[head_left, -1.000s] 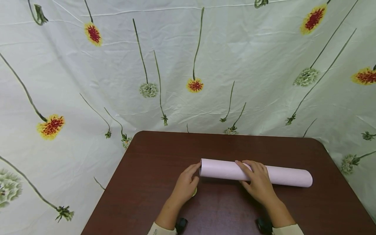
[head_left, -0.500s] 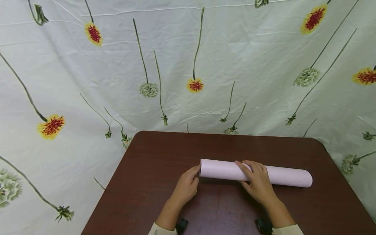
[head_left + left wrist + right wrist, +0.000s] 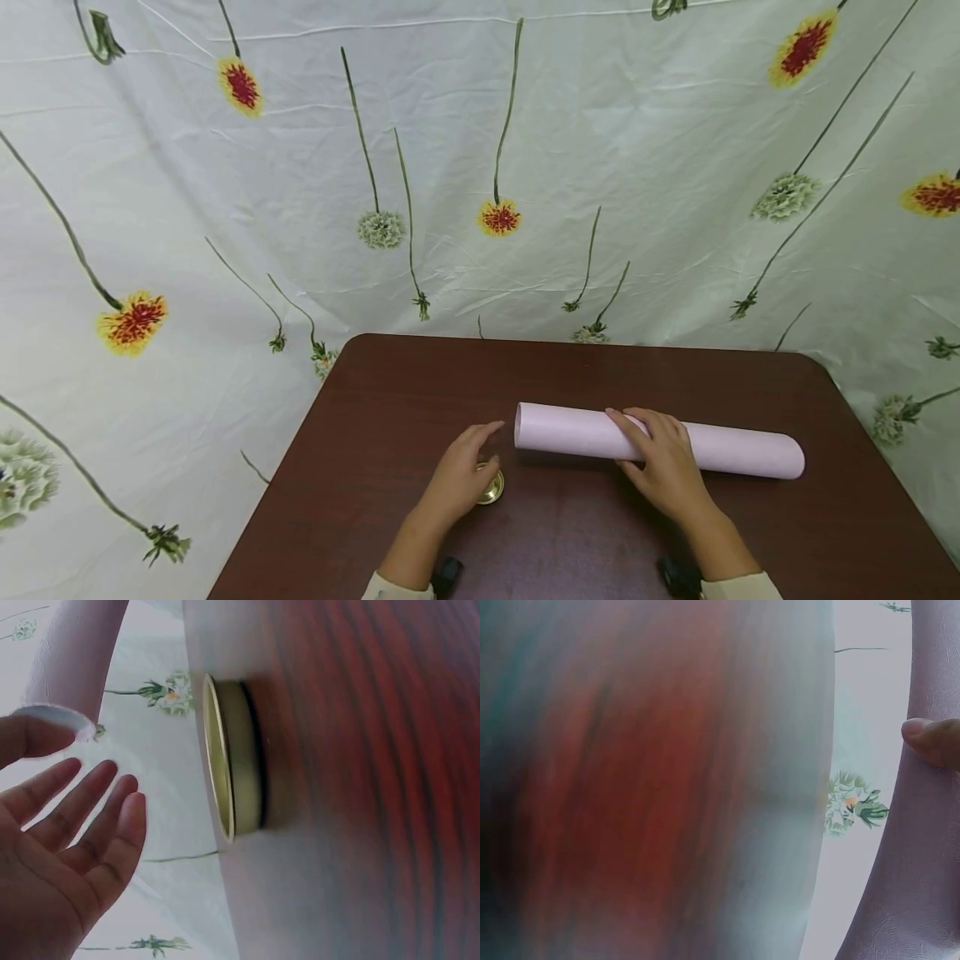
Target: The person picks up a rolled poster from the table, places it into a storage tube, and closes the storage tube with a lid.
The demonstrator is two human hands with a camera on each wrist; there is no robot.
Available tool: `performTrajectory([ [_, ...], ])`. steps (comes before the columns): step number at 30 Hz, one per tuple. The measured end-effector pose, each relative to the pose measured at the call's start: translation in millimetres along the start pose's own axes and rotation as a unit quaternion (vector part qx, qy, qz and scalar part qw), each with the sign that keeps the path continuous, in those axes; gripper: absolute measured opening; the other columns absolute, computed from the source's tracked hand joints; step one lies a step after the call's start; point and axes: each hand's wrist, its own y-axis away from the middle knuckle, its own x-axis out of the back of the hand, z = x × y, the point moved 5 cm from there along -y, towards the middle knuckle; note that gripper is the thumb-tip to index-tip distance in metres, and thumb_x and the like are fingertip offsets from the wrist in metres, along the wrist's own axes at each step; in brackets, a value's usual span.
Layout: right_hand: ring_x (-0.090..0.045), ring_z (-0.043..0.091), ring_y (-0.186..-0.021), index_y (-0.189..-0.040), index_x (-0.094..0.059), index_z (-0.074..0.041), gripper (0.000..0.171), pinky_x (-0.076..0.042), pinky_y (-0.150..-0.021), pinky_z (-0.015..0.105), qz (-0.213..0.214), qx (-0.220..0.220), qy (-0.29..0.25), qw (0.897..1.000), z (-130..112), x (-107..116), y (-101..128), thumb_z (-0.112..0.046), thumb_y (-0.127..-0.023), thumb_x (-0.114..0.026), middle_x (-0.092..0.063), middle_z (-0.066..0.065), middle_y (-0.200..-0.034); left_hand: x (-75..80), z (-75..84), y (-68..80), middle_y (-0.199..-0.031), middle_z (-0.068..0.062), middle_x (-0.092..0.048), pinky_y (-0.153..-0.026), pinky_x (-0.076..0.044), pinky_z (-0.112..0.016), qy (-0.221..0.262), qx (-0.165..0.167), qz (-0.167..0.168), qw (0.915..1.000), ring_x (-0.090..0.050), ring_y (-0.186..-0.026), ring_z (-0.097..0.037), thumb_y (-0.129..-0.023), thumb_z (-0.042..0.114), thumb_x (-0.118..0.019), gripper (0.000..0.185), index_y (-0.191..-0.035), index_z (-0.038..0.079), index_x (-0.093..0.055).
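Flower-printed cloth (image 3: 450,167) behind dark brown tabletop (image 3: 585,533). Head view: right hand (image 3: 663,467) grips pink tube (image 3: 723,448) around its middle; left hand (image 3: 459,473) spread, just beside tube's open end, near gold-coloured round dish (image 3: 493,490). Left wrist: dish on tabletop; tube held above it; fingers apart. Right wrist: one digit on tube, rest out of frame.

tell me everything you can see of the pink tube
The tube is pale pink and long, finely creased, like rolled sheet material. Its left end is open and hollow; the right end cannot be judged. The right hand grips its middle, holding it roughly level above the table. The left hand is just off the open end.
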Motion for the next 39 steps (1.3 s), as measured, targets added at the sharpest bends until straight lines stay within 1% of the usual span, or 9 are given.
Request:
performTrajectory([
  [4, -0.056, 0.037, -0.114, -0.141, -0.06, -0.022, 0.093, -0.033, -0.1, 0.055, -0.001, 0.0, 0.0, 1.0, 2, 0, 1, -0.007, -0.056, -0.096, -0.061, 0.013, -0.123, -1.7, -5.3, 2.4, -0.135, -0.012, -0.062, -0.104, -0.048, -0.053, -0.051, 0.002, -0.039, 0.9979, -0.056, -0.128, -0.033, -0.091, 0.014, -0.071, 0.051, -0.14, 0.007, -0.059],
  [9, -0.056, 0.037, -0.114, -0.141, -0.059, -0.022, 0.094, -0.033, -0.1, 0.055, -0.002, -0.001, 0.001, 1.0, 3, 1, 3, -0.007, -0.056, -0.096, -0.061, 0.013, -0.123, -6.3, -12.0, 5.7, -0.139, -0.013, -0.059, -0.107, -0.045, -0.054, -0.086, 0.0, -0.094, 0.9918, -0.051, -0.133, -0.036, -0.086, 0.018, -0.077, 0.058, -0.139, 0.003, -0.059],
  [12, -0.056, 0.037, -0.114, -0.141, -0.06, -0.022, 0.093, -0.033, -0.1, 0.055, -0.004, -0.002, 0.001, 1.0, 3, 1, 4, -0.007, -0.056, -0.096, -0.061, 0.013, -0.123, -9.2, -15.4, 7.9, -0.139, -0.013, -0.059, -0.107, -0.043, -0.059, -0.102, 0.0, -0.115, 0.9881, -0.051, -0.132, -0.038, -0.083, 0.022, -0.082, 0.063, -0.139, 0.003, -0.06],
  [15, -0.056, 0.037, -0.113, -0.141, -0.06, -0.022, 0.092, -0.033, -0.099, 0.055, -0.007, -0.005, 0.003, 1.0, 4, 1, 5, -0.008, -0.057, -0.096, -0.061, 0.013, -0.123, -11.4, -18.4, 10.0, -0.137, -0.013, -0.06, -0.106, -0.041, -0.063, -0.116, 0.005, -0.127, 0.9852, -0.052, -0.13, -0.038, -0.079, 0.022, -0.085, 0.065, -0.137, 0.003, -0.061],
  [17, -0.056, 0.037, -0.113, -0.141, -0.059, -0.022, 0.092, -0.033, -0.099, 0.056, -0.008, -0.007, 0.004, 1.0, 4, 2, 5, -0.008, -0.057, -0.096, -0.061, 0.013, -0.123, -12.2, -19.8, 10.8, -0.136, -0.013, -0.06, -0.105, -0.041, -0.063, -0.123, 0.009, -0.131, 0.9838, -0.053, -0.13, -0.038, -0.078, 0.021, -0.086, 0.066, -0.136, 0.003, -0.062],
  [20, -0.056, 0.037, -0.114, -0.141, -0.059, -0.023, 0.093, -0.033, -0.1, 0.056, -0.009, -0.01, 0.004, 1.0, 4, 3, 5, -0.008, -0.057, -0.096, -0.061, 0.013, -0.123, -12.7, -20.8, 11.4, -0.136, -0.012, -0.06, -0.107, -0.041, -0.06, -0.131, 0.016, -0.134, 0.9821, -0.053, -0.13, -0.037, -0.076, 0.02, -0.087, 0.067, -0.136, 0.003, -0.062],
  [28, -0.056, 0.037, -0.114, -0.141, -0.059, -0.022, 0.093, -0.033, -0.1, 0.056, -0.011, -0.012, 0.003, 1.0, 3, 3, 6, -0.007, -0.057, -0.096, -0.061, 0.013, -0.123, -13.0, -20.2, 13.2, -0.135, -0.011, -0.059, -0.106, -0.043, -0.055, -0.14, 0.012, -0.138, 0.9804, -0.052, -0.128, -0.035, -0.073, 0.016, -0.086, 0.069, -0.136, 0.003, -0.062],
  [34, -0.056, 0.036, -0.114, -0.141, -0.059, -0.022, 0.093, -0.032, -0.1, 0.056, -0.014, -0.014, 0.005, 1.0, 2, 3, 6, -0.007, -0.057, -0.096, -0.06, 0.013, -0.123, -12.0, -20.6, 15.6, -0.13, -0.009, -0.059, -0.095, -0.05, -0.046, -0.149, 0.006, -0.127, 0.9807, -0.053, -0.12, -0.031, -0.072, 0.01, -0.085, 0.064, -0.133, 0.003, -0.065],
  [39, -0.056, 0.036, -0.114, -0.14, -0.06, -0.022, 0.092, -0.033, -0.1, 0.057, -0.013, -0.015, 0.005, 1.0, 2, 4, 5, -0.007, -0.057, -0.096, -0.061, 0.012, -0.123, -10.4, -20.1, 15.2, -0.12, -0.007, -0.06, -0.089, -0.05, -0.041, -0.149, 0.0, -0.115, 0.9822, -0.053, -0.112, -0.027, -0.071, 0.008, -0.085, 0.062, -0.13, 0.001, -0.066],
])
